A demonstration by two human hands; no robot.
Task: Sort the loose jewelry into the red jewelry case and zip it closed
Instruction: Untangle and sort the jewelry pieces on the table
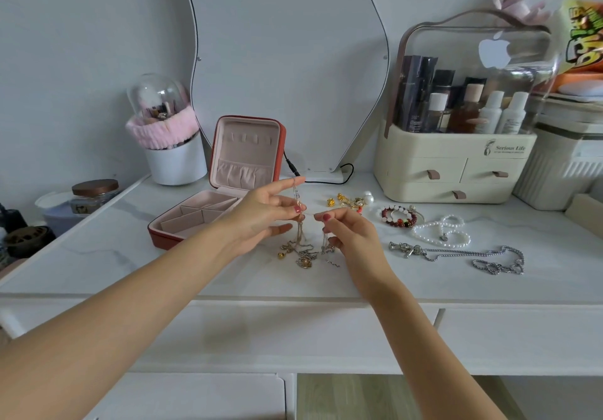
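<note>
**Case open, nothing sorted yet — fine chains just coming up off the desk**

Red jewelry case [208, 214] sitting open at left of centre on the white desk [98, 256], lid propped upright, zip undone. Pink compartments in the base looking bare, as far as visible; front compartments cut off by the near wall and the left wrist. Lid pocket and hooks showing nothing hung on them.

Just right of the case, a tangle of thin gold and silver chains [303, 253], partly lifted, pendants trailing on the desk. Left hand [261, 214] pinching a strand between thumb and middle finger, index finger stretched up with chain draped along it, other fingers loose. Right hand [349, 233] pinching another strand between thumb and forefinger, remaining fingers curled under. Apparently teasing the strands apart.

Plenty left, by the look of it: gold earrings and a pearl piece [350, 202] behind the hands, a red bead bracelet [399, 217], a pearl necklace [440, 232], a heavy silver chain [456, 256] further right. All well apart from the case. Zipping last of all.

Hard to call: how many chains in the tangle, which strand belongs to which pendant. Too fine, partly masked by fingers.
</note>
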